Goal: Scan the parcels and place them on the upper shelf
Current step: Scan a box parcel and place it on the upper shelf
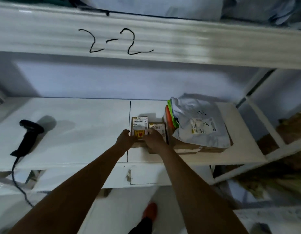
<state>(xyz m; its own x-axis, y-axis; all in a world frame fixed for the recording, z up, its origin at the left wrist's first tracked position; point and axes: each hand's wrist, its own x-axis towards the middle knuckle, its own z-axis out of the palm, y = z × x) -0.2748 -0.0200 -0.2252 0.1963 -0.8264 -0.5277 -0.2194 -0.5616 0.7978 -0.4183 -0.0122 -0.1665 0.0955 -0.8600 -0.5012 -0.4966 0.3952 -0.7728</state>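
A small cardboard parcel (pixel 140 125) with a white label and a yellow-red sticker lies on the white lower shelf (pixel 79 135). My left hand (pixel 124 138) grips its near left side and my right hand (pixel 154 138) grips its near right side. A second small cardboard parcel (pixel 157 128) lies just to the right, partly under my right hand. The black handheld scanner (pixel 29 136) lies on the shelf far to the left, its cable hanging over the front edge. The upper shelf's front beam (pixel 197 43) is marked "2-2".
A grey plastic mailer (pixel 200 122) marked "2-2" tops a stack of cardboard boxes (pixel 193 148) and an orange-green packet (pixel 170 118) at the right. Pale bags (pixel 163 5) lie on the upper shelf. A white shelf upright (pixel 264 119) stands at the right. An orange shoe (pixel 150 210) shows below.
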